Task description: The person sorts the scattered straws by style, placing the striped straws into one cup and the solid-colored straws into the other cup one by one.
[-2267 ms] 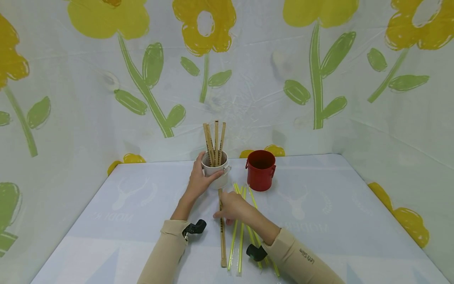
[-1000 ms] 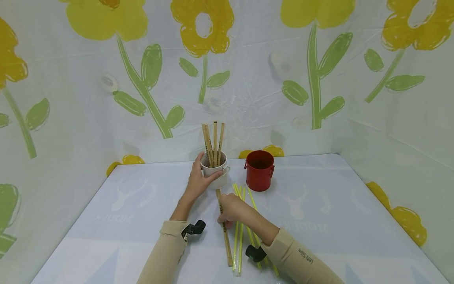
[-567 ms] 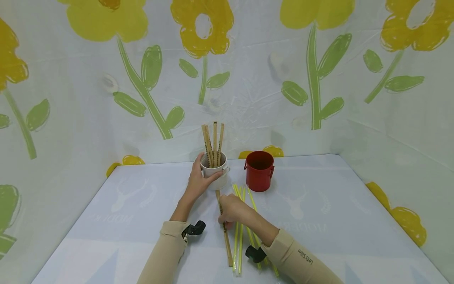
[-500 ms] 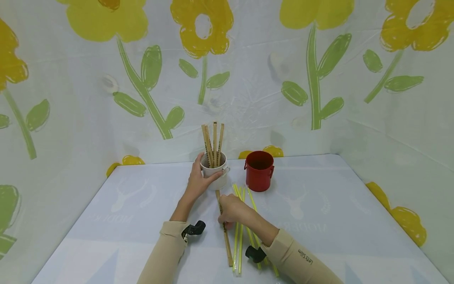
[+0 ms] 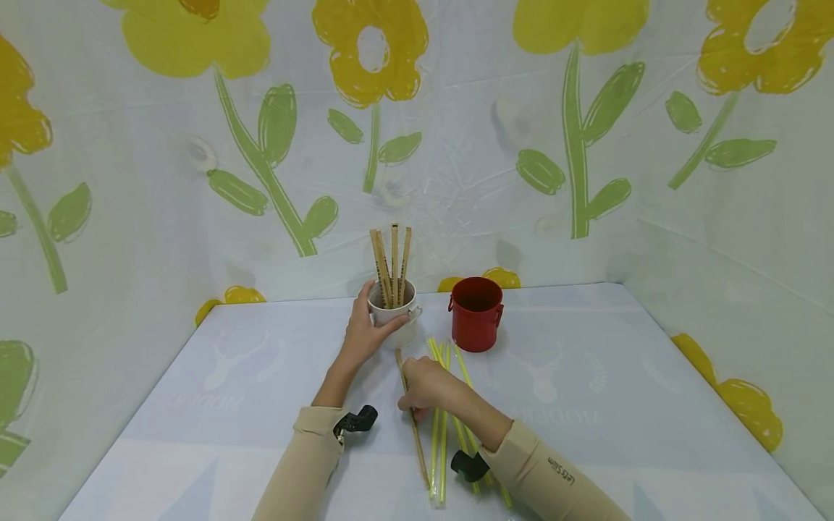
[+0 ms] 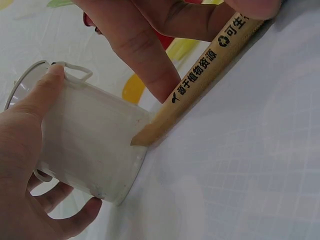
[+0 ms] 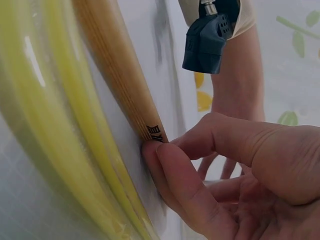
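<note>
My left hand [image 5: 365,334] grips a small white metal bucket [image 5: 402,334] from its left side, thumb near the rim. Several straws in brown paper wrappers [image 5: 394,257] stand upright in it. In front of the bucket my right hand [image 5: 428,383] pinches another paper-wrapped straw [image 5: 420,456] between thumb and fingers. Seen by the left wrist camera, this straw [image 6: 195,80] bears dark printing, and its far end lies close to the bucket's base [image 6: 95,145]. In the right wrist view, the pinching fingertips [image 7: 172,160] are at the wrapper's printed part.
Several yellow straws in clear wrappers [image 5: 443,456] lie on the table just right of the brown one, partly under my right hand and forearm. Behind them stands a red bucket [image 5: 477,325] with side handles. A flower-printed sheet [image 5: 456,188] closes off the back.
The brown straw's near end has swung right, against the yellow straws, and its wrapper has just turned edge-on. My right hand has moved slightly onto it. My left hand keeps holding the white bucket.
</note>
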`<action>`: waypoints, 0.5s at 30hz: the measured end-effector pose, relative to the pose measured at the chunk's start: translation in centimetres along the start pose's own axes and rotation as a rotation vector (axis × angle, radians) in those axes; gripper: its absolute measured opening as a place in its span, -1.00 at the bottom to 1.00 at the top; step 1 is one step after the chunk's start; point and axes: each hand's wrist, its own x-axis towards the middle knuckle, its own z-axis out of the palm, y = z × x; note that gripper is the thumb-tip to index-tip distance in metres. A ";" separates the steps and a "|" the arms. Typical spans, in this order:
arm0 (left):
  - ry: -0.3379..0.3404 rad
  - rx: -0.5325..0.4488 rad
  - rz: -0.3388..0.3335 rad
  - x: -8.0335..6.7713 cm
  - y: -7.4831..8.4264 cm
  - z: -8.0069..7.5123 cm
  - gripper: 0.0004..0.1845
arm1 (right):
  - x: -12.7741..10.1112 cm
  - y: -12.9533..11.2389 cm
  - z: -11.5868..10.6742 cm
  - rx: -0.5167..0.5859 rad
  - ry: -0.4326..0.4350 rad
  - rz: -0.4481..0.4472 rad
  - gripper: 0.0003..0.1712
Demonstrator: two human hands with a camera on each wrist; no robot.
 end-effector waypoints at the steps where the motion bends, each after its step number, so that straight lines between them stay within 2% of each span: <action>1: 0.001 0.000 0.000 0.0 0.0 0.0 0.09 | 0.0 0.0 0.0 0.000 0.000 -0.001 -0.74; 15: 0.000 -0.016 0.003 0.0 0.1 0.0 0.08 | -0.3 -0.1 -0.5 0.045 -0.032 0.016 -0.75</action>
